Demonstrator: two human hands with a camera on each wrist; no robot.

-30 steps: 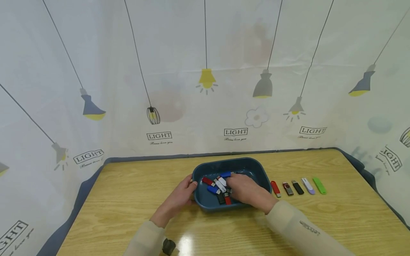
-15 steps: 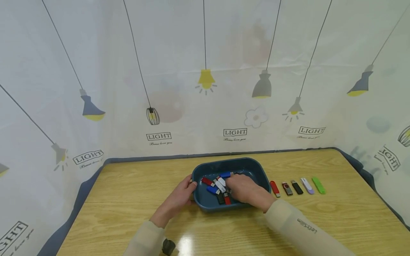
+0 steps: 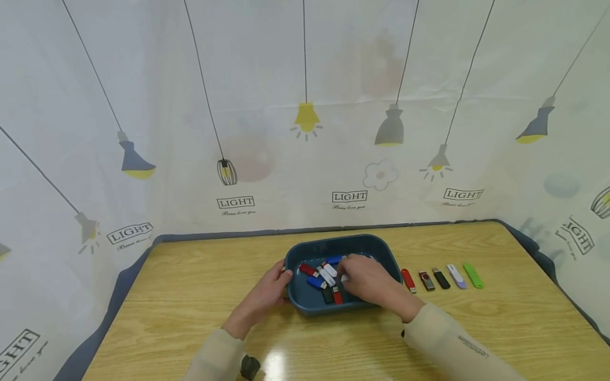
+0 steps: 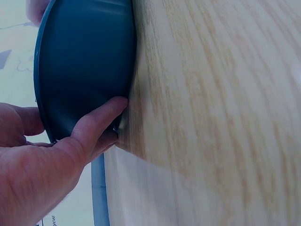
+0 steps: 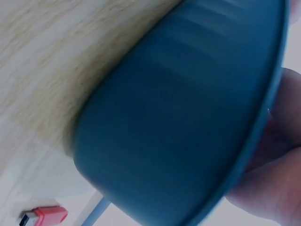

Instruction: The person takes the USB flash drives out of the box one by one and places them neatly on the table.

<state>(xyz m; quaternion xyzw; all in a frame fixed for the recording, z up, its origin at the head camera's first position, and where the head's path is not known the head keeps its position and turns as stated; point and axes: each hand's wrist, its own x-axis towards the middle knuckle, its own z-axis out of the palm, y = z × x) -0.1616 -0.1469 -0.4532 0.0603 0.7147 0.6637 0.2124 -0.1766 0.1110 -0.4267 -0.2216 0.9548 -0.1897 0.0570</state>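
The right forearm has swung out toward the near right and the right hand (image 3: 367,280) has lifted a touch inside the blue tray (image 3: 381,248); nothing else has moved. The wooden table (image 3: 190,296) carries that tray mid-scene, with the left hand (image 3: 267,293) pressing thumb and fingers round its left wall. The right hand curls over the pile of USB sticks (image 3: 324,278); whether it pinches one I cannot tell. A row of five sticks (image 3: 440,278) lies just right. Best steady the tray, single out one top stick, lift cleanly.
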